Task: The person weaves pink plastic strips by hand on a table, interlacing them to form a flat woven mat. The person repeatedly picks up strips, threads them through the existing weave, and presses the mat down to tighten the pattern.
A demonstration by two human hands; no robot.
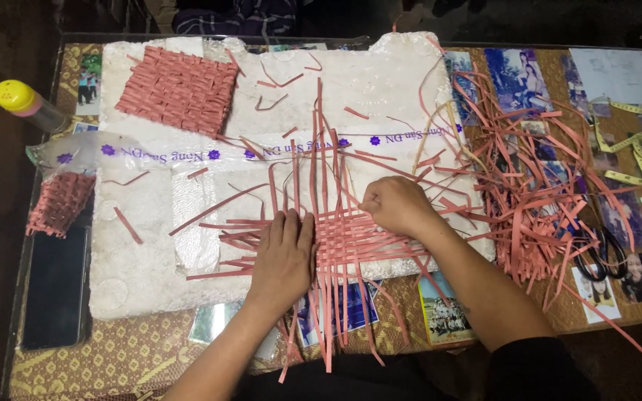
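While pinned, weave [351, 238] under fingers [291, 230]

Both hands, left [285, 256] and right [395, 206], press a half-woven pink strip mat [351, 238] on white foam board [143, 260].

Two bare forearms are seen from above. No rings, watch or bracelets are seen on the left hand [284, 256] or the right hand [397, 206], and the fingers [291, 223] are left uncovered. A dark sleeve [540, 367] is worn on the right upper arm, ended above the elbow. Dark clothing is seen along the lower edge. The nails are kept short.
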